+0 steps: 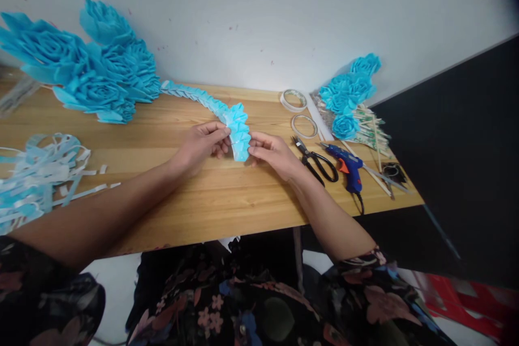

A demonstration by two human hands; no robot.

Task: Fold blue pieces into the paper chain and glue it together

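A light blue strip of folded paper petals (239, 124) lies between my hands over the middle of the wooden table. On its left edge, my left hand (208, 139) pinches the strip between thumb and fingers. My right hand (270, 151) grips the opposite edge near the lower end. From the strip's upper end, a row of overlapping folded pieces (194, 93) runs back and left toward a cluster of large blue paper flowers (109, 70). Whether that row joins the held strip I cannot tell.
Two tape rolls (294, 100), black-handled scissors (314, 159) and a blue glue gun (344, 165) lie to the right. Behind them are smaller blue flowers (344, 92) and a bundle of sticks (371, 130). Blue and white scraps (40, 178) heap at left. A wall (243, 27) backs the table.
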